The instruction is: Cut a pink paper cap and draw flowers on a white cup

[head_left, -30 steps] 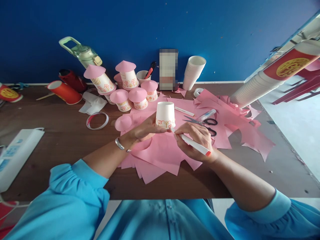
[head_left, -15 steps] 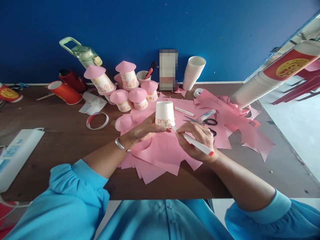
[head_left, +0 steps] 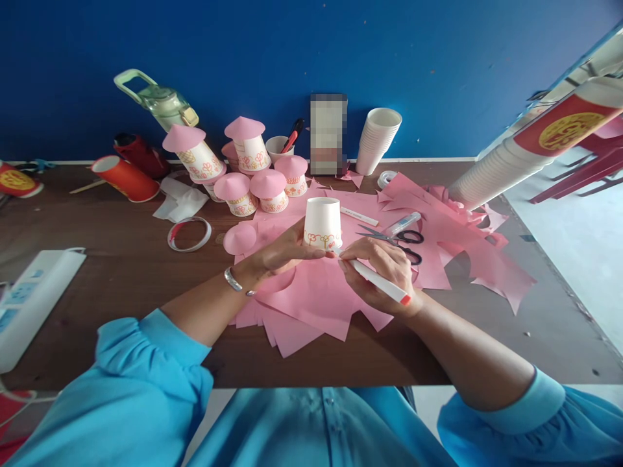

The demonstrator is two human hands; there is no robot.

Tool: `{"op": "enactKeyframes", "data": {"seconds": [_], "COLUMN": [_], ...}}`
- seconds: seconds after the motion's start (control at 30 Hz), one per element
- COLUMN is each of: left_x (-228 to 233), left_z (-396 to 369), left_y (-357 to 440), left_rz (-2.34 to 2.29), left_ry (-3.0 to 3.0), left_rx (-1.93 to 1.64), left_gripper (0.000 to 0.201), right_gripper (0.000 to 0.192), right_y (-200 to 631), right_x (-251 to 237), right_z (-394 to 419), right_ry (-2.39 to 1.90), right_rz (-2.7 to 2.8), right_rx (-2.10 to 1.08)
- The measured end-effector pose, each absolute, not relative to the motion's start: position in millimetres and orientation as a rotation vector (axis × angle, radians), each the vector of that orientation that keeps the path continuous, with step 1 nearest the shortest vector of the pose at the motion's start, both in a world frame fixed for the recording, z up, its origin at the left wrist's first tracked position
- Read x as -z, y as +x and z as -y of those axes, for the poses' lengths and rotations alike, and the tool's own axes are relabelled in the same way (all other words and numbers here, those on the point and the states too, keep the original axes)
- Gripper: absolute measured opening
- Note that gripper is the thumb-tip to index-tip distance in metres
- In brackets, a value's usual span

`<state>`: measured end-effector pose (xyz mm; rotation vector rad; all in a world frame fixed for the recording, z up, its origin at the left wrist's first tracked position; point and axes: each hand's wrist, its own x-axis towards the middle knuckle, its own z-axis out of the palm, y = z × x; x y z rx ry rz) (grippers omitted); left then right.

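The left hand (head_left: pixel 282 250) closes its grip on an upturned paper cup (head_left: pixel 322 222) above the pink paper (head_left: pixel 316 298), steadying it so the marker (head_left: pixel 377 280) clasped in the right hand (head_left: pixel 384 272) can touch its rim.

No legible words, numbers or brand names anywhere in view.

Round gold emblem on red band of the cup stack (head_left: pixel 567 130) at right edge: ornamental pattern only, characters too blurred to make out. Similar gold mark on red cup (head_left: pixel 17 181) at far left, equally unreadable.

Small dark print along white stick (head_left: pixel 359 216) lying on pink paper (head_left: pixel 316 298): too small to read.

Pale markings on white power strip (head_left: pixel 34 298) at left: unreadable.

Upright rectangular item (head_left: pixel 328 134) against blue wall pixelated; nothing decipherable.

Paper cup (head_left: pixel 322 222): orange drawn flower and heart motifs along rim, no lettering.
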<state>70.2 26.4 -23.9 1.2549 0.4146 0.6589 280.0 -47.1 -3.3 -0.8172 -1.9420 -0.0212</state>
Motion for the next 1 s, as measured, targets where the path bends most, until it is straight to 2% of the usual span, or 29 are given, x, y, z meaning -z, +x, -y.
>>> {"op": "enactKeyframes", "data": {"seconds": [0.77, 1.0], "left_x": [13, 8], "left_z": [-23, -18], "left_y": [67, 67], "left_rz": [-0.422, -0.397], "left_ry": [1.363, 1.387], "left_rx": [-0.69, -0.743], "left_gripper": [0.033, 0.052], "right_gripper": [0.02, 0.02], "right_y": [282, 282], "right_x": [-3, -4], "right_z": [48, 47], "right_ry": [-0.847, -0.848], "right_rz": [1.934, 1.944], "right_rx": [0.063, 0.093]}}
